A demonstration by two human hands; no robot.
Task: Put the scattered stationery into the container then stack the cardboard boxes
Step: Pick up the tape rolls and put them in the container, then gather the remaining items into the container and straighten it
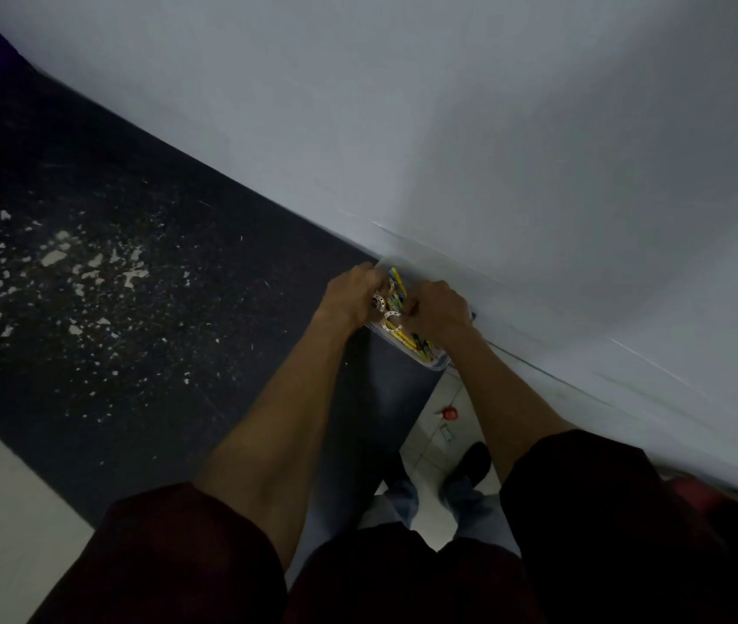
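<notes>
Left hand and right hand each grip a side of the clear container, full of yellow pens and white rings, at the tabletop corner by the wall; I reckon tilting it past that edge dumps everything on the floor

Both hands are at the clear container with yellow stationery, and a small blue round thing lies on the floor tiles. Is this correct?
Not quite. The head view shows the small round thing on the floor tiles is red, not blue. The left hand and right hand are indeed both at the clear container with yellow stationery.
</notes>
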